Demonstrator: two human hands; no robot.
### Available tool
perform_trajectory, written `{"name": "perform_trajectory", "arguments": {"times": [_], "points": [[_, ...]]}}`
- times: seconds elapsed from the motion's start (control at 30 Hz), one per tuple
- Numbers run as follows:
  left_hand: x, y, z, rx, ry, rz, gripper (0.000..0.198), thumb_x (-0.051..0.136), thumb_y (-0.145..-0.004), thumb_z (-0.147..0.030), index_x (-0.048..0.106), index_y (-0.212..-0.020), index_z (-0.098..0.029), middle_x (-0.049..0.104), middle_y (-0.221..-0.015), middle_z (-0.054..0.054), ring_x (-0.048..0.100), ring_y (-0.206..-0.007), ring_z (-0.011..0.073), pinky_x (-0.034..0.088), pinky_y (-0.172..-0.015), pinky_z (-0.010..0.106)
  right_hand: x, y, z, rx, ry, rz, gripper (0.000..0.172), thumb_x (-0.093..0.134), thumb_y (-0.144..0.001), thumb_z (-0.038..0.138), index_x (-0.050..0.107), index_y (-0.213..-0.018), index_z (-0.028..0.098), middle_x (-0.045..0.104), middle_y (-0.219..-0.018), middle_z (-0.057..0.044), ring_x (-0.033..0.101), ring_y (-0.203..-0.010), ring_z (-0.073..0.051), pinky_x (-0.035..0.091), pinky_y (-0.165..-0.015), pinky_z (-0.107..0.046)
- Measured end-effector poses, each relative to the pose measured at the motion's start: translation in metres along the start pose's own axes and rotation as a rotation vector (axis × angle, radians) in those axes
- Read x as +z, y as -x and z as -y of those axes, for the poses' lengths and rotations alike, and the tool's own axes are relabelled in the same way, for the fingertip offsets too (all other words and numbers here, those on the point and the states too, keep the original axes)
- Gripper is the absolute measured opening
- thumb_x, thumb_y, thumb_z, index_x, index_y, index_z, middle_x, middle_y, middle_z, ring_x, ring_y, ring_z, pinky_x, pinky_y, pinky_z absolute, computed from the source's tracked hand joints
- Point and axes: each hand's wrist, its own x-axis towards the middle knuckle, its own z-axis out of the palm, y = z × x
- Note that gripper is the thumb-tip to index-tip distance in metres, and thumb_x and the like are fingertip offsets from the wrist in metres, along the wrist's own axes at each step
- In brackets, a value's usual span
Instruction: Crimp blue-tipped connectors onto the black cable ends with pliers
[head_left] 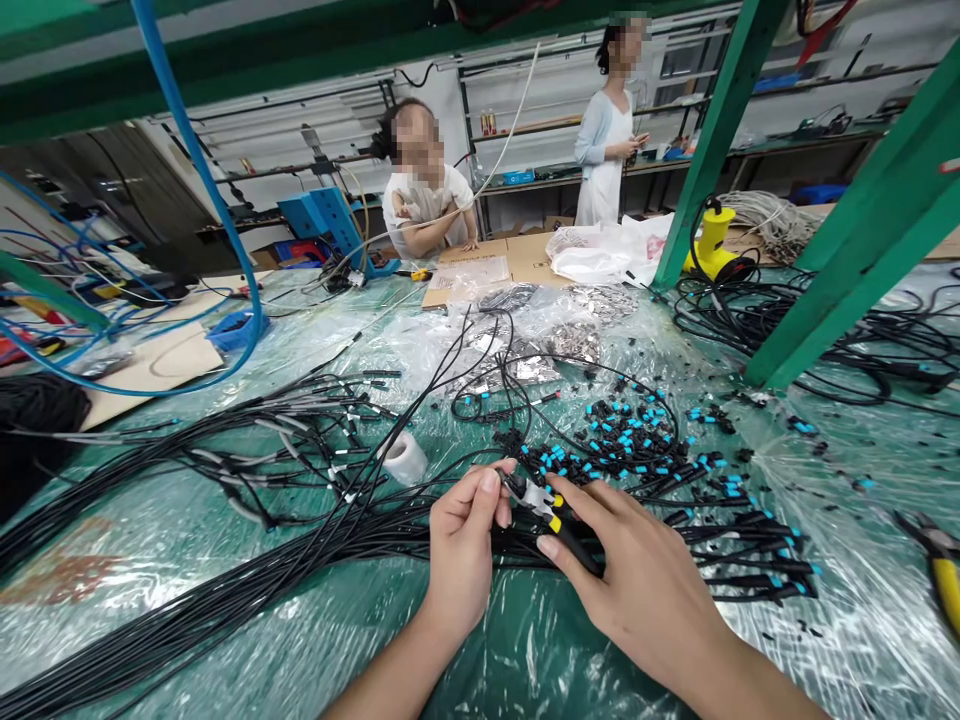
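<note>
In the middle foreground, my left hand (pixel 466 530) pinches a small dark piece, apparently a cable end, between thumb and fingers. My right hand (pixel 637 580) is closed around the handles of a pair of cutting pliers (pixel 568 540), black with yellow marks. The metal jaws meet the piece at my left fingertips; my fingers hide exactly where they bite. Beneath and behind both hands run bundles of black cables (pixel 300 570). Beyond my right hand lies a heap of small black connectors with bright blue parts (pixel 622 430).
A white roll (pixel 405 458) stands among the cables. Plastic bags of metal parts (pixel 570 335) lie farther back. Green posts (pixel 780 330) rise at the right, near second pliers (pixel 941 565). A blue hose (pixel 199 150) hangs at left. Two people (pixel 431 210) are across the table.
</note>
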Motion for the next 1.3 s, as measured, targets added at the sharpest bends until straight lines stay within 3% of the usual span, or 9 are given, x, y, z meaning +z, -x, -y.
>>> {"name": "perform_trajectory", "arguments": {"times": [0.37,0.53,0.67,0.73,0.87,1.0,1.13,1.3], "points": [[0.002,-0.005,-0.003,-0.049,0.066,-0.013,0.022,0.071,-0.082,-0.039,0.072,-0.079,-0.017,0.052,-0.056,-0.003,0.043,-0.056,0.0099,0.036,-0.062,0.023,-0.009,0.001,0.008,0.019,-0.095,0.075,0.040,0.053,-0.091,0.044,0.055,-0.130,0.034,0.068,-0.101,-0.003,0.066,-0.079,-0.023,0.047,-0.063,-0.031],[0.001,-0.008,-0.008,-0.108,0.125,0.040,0.025,0.070,-0.082,-0.040,0.072,-0.080,-0.015,0.047,-0.054,-0.004,0.038,-0.055,0.0089,0.031,-0.058,0.021,-0.015,-0.001,0.012,0.044,-0.473,0.258,0.019,0.052,-0.092,0.040,0.066,-0.102,0.030,0.065,-0.079,0.004,0.056,-0.066,-0.016,0.040,-0.059,-0.024],[0.001,-0.008,-0.011,-0.206,0.203,0.079,0.027,0.070,-0.082,-0.042,0.072,-0.082,-0.015,0.044,-0.051,-0.005,0.034,-0.053,0.0086,0.031,-0.057,0.021,-0.018,-0.002,0.007,0.150,-0.871,0.482,0.032,0.050,-0.093,0.050,0.065,-0.098,0.023,0.051,-0.064,0.005,0.048,-0.060,-0.012,0.038,-0.056,-0.023],[0.002,-0.007,-0.013,-0.232,0.231,0.080,0.028,0.069,-0.082,-0.043,0.073,-0.082,-0.015,0.044,-0.049,-0.005,0.035,-0.052,0.0088,0.031,-0.057,0.022,-0.019,-0.002,0.006,0.175,-0.931,0.539,0.035,0.049,-0.093,0.052,0.064,-0.101,0.023,0.048,-0.061,0.005,0.047,-0.057,-0.012,0.038,-0.055,-0.023],[0.005,-0.004,-0.014,-0.229,0.237,0.057,0.029,0.069,-0.082,-0.043,0.074,-0.084,-0.015,0.050,-0.051,-0.003,0.042,-0.054,0.0102,0.035,-0.061,0.023,-0.016,-0.001,0.009,0.067,-0.577,0.292,0.023,0.052,-0.091,0.043,0.066,-0.103,0.029,0.061,-0.078,0.002,0.056,-0.069,-0.016,0.044,-0.063,-0.027],[0.005,-0.004,-0.011,-0.188,0.199,0.042,0.027,0.071,-0.080,-0.044,0.075,-0.080,-0.017,0.056,-0.054,-0.002,0.046,-0.056,0.0111,0.038,-0.067,0.025,-0.006,0.000,0.007,0.057,-0.220,0.081,0.040,0.056,-0.088,0.043,0.055,-0.128,0.037,0.065,-0.104,-0.003,0.063,-0.087,-0.023,0.051,-0.073,-0.036],[0.002,-0.006,-0.008,-0.112,0.132,0.039,0.034,0.074,-0.078,-0.041,0.067,-0.054,-0.017,0.059,-0.059,0.001,0.055,-0.072,0.0154,0.040,-0.073,0.025,0.000,0.000,0.000,0.007,-0.081,0.000,0.049,0.053,-0.089,0.049,0.049,-0.136,0.034,0.062,-0.115,-0.006,0.060,-0.103,-0.028,0.051,-0.083,-0.043],[0.001,-0.005,-0.007,-0.113,0.123,0.051,0.032,0.073,-0.079,-0.040,0.067,-0.057,-0.018,0.057,-0.059,0.000,0.054,-0.071,0.0161,0.040,-0.074,0.026,-0.003,-0.001,0.000,0.008,-0.053,0.040,0.045,0.051,-0.090,0.048,0.051,-0.134,0.037,0.064,-0.112,-0.004,0.064,-0.095,-0.025,0.053,-0.074,-0.038]]}}
